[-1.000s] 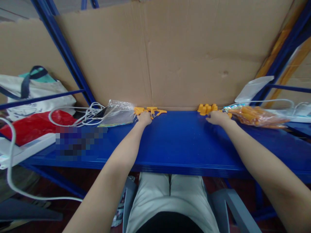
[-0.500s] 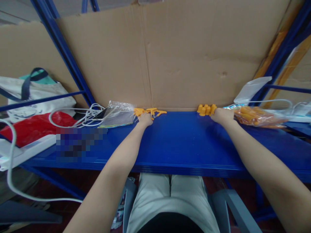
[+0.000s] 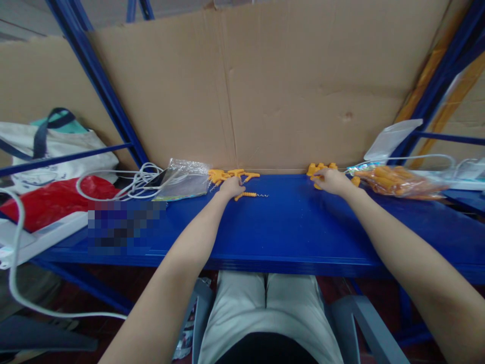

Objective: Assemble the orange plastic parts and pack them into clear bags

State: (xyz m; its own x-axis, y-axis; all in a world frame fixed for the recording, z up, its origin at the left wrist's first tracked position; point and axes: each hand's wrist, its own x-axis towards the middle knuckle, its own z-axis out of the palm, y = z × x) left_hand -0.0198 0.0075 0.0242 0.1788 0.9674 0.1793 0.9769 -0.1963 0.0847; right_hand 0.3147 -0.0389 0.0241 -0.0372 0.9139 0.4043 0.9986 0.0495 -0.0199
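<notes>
My left hand (image 3: 232, 188) is closed on a yellow-handled corkscrew (image 3: 249, 194), whose metal spiral points right just above the tabletop. Behind that hand lie more yellow T-shaped handles (image 3: 217, 175), some with metal spirals showing. On the right, my right hand (image 3: 329, 179) reaches over a small group of yellow plastic pieces (image 3: 312, 168) by the cardboard. Its fingers are closed around one of these pieces, mostly hidden by the hand. Another yellow piece (image 3: 355, 181) lies beside my right wrist.
A clear bag of orange-yellow parts (image 3: 397, 181) lies at the right. To the left are a clear plastic bag (image 3: 185, 183), white cables (image 3: 140, 183), a red bag (image 3: 64, 199) and a white power strip (image 3: 56, 232). A cardboard panel (image 3: 280, 91) backs the blue table (image 3: 280, 227).
My left hand has drawn the corkscrew out of the pile towards me and slightly right. My right hand has shifted left across the yellow pieces, uncovering one beside the wrist.
</notes>
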